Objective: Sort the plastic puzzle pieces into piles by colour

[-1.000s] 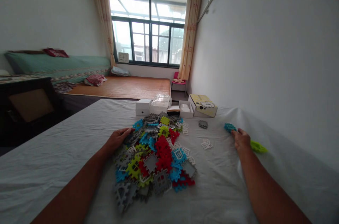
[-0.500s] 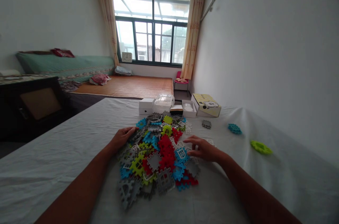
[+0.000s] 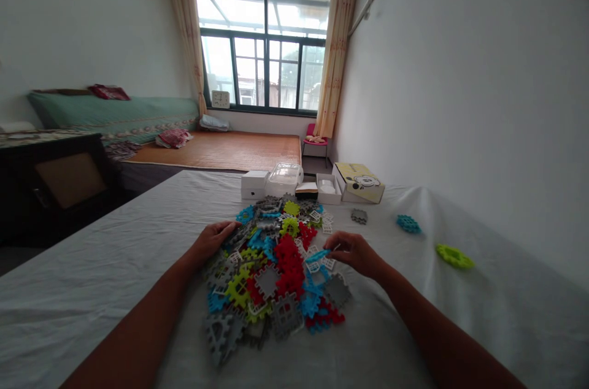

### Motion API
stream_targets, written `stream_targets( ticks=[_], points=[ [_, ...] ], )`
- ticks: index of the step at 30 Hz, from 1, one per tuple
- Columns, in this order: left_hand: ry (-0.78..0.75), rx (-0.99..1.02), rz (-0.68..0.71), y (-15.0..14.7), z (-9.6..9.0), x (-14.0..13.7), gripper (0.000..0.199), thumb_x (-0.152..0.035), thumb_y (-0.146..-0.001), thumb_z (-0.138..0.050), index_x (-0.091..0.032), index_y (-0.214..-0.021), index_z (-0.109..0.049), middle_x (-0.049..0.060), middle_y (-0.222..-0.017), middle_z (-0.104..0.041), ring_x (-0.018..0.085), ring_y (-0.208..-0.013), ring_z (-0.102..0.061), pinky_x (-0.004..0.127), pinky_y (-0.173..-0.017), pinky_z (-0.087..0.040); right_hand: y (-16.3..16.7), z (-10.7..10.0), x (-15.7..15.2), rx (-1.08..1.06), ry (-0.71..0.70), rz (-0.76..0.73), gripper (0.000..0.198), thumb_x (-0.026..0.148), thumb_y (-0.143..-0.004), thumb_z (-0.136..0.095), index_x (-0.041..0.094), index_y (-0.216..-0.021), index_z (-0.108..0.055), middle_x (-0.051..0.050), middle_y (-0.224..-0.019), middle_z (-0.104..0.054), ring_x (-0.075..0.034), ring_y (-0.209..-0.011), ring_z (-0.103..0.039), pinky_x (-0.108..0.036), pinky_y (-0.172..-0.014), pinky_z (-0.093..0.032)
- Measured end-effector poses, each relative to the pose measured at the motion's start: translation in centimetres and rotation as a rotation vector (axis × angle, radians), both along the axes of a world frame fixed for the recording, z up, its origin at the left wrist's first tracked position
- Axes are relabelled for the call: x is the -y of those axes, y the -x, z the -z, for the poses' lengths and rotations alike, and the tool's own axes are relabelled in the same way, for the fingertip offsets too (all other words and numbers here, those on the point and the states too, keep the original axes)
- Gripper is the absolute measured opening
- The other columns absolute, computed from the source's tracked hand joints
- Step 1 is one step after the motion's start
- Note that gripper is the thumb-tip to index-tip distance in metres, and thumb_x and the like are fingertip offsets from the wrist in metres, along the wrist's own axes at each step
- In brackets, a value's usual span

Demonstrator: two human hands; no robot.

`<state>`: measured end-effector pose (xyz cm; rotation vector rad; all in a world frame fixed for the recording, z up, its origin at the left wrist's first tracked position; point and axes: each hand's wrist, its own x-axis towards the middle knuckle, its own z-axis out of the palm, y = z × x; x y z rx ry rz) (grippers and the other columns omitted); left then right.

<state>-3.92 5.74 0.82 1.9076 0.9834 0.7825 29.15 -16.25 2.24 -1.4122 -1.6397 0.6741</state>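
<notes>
Blue piece (image 3: 318,256) pinched in grip of right hand (image 3: 355,252), above pile of toothed pieces (image 3: 289,263); left hand (image 3: 211,245) placed at pile's left edge, grip not discernible.

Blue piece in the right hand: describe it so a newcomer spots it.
On the white-covered table, find the multicoloured pile, then the right hand at its right side. The blue piece projects from that hand over the pile, a thin shape seen nearly edge-on. Unlike other blue pieces nearby, it is held.
</notes>
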Motion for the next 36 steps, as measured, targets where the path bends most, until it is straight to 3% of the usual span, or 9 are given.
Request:
stream_targets(
  ticks=[3, 5, 13, 16, 20, 25, 30, 32, 36],
  points=[
    [-0.004, -0.016, 0.004, 0.0, -0.3, 0.2, 0.061, -0.066, -0.069, -0.054, -0.018, -0.103, -0.070, 0.002, -0.096, -0.072, 0.026, -0.090, -0.064, 0.030, -0.079, -0.049, -0.4, -0.2, -0.1, -0.039, 0.001, 0.000, 0.027, 0.039, -0.069, -0.070, 0.018, -0.083, -0.064, -0.002, -0.081, -0.067, -0.015, -0.072, -0.061, -0.027, -0.066, -0.049],
    [-0.010, -0.030, 0.003, 0.0, -0.4, 0.4, 0.060, -0.066, -0.069, -0.054, -0.018, -0.102, -0.070, 0.002, -0.096, -0.072, 0.026, -0.090, -0.064, 0.030, -0.080, -0.049, -1.5, 0.0, -0.4, -0.147, -0.024, 0.092, 0.028, 0.039, -0.068, -0.071, 0.017, -0.082, -0.063, -0.001, -0.075, -0.065, -0.013, -0.068, -0.060, -0.026, -0.064, -0.049],
    [-0.037, -0.043, -0.004, 0.0, -0.4, 0.2, 0.059, -0.065, -0.068, -0.054, -0.018, -0.101, -0.071, 0.003, -0.097, -0.072, 0.027, -0.093, -0.064, 0.030, -0.081, -0.049, -12.7, 2.5, 0.5, -0.743, -0.308, 0.955, 0.042, 0.039, -0.049, -0.079, 0.016, -0.077, -0.058, 0.004, -0.063, -0.060, -0.007, -0.050, -0.053, -0.019, -0.046, -0.049],
    [-0.033, -0.025, -0.005, -0.1, -0.3, 0.3, 0.058, -0.065, -0.068, -0.055, -0.018, -0.099, -0.071, 0.003, -0.095, -0.073, 0.027, -0.091, -0.064, 0.030, -0.080, -0.049, -16.1, 3.2, 1.8, -0.793, -0.379, 1.100, 0.040, 0.042, -0.052, -0.074, 0.018, -0.076, -0.052, 0.005, -0.060, -0.058, -0.007, -0.047, -0.054, -0.018, -0.044, -0.049],
    [-0.031, -0.009, 0.005, 0.0, -0.1, 0.2, 0.059, -0.065, -0.068, -0.055, -0.017, -0.100, -0.071, 0.004, -0.097, -0.072, 0.028, -0.093, -0.063, 0.032, -0.082, -0.049, -18.3, 4.0, 2.9, -0.836, -0.409, 1.204, 0.032, 0.039, -0.059, -0.069, 0.020, -0.069, -0.046, 0.005, -0.056, -0.056, -0.008, -0.046, -0.054, -0.019, -0.045, -0.050],
    [-0.019, -0.004, -0.002, 0.0, 0.2, -0.1, 0.061, -0.067, -0.066, -0.055, -0.018, -0.098, -0.072, 0.003, -0.096, -0.072, 0.028, -0.094, -0.063, 0.032, -0.082, -0.049, -18.9, 4.5, 3.2, -0.793, -0.369, 1.199, 0.021, 0.031, -0.062, -0.063, 0.020, -0.065, -0.046, 0.004, -0.054, -0.056, -0.011, -0.046, -0.055, -0.024, -0.048, -0.052],
    [-0.019, -0.030, -0.021, -0.2, -0.5, 0.5, 0.064, -0.070, -0.063, -0.055, -0.019, -0.097, -0.072, 0.003, -0.095, -0.073, 0.028, -0.093, -0.063, 0.032, -0.082, -0.048, -16.5, 2.6, 2.4, -0.651, -0.359, 1.156, 0.029, 0.034, -0.062, -0.064, 0.017, -0.083, -0.056, 0.003, -0.062, -0.060, -0.008, -0.044, -0.049, -0.020, -0.041, -0.043],
    [-0.029, -0.046, -0.023, -0.2, -0.9, 0.7, 0.064, -0.070, -0.063, -0.055, -0.019, -0.097, -0.072, 0.003, -0.095, -0.073, 0.028, -0.093, -0.063, 0.031, -0.082, -0.048, -13.9, 1.5, 1.8, -0.505, -0.277, 0.921, 0.035, 0.037, -0.063, -0.067, 0.015, -0.090, -0.060, 0.000, -0.070, -0.064, -0.008, -0.050, -0.052, -0.020, -0.045, -0.045],
    [-0.057, -0.051, -0.002, -0.2, -1.0, 0.8, 0.062, -0.069, -0.065, -0.054, -0.019, -0.096, -0.072, 0.003, -0.097, -0.072, 0.027, -0.094, -0.063, 0.031, -0.084, -0.046, -6.8, 0.2, 0.7, 0.009, 0.028, 0.191, 0.035, 0.043, -0.075, -0.059, 0.017, -0.098, -0.065, -0.004, -0.081, -0.066, -0.012, -0.062, -0.057, -0.024, -0.056, -0.048]
  ],
)
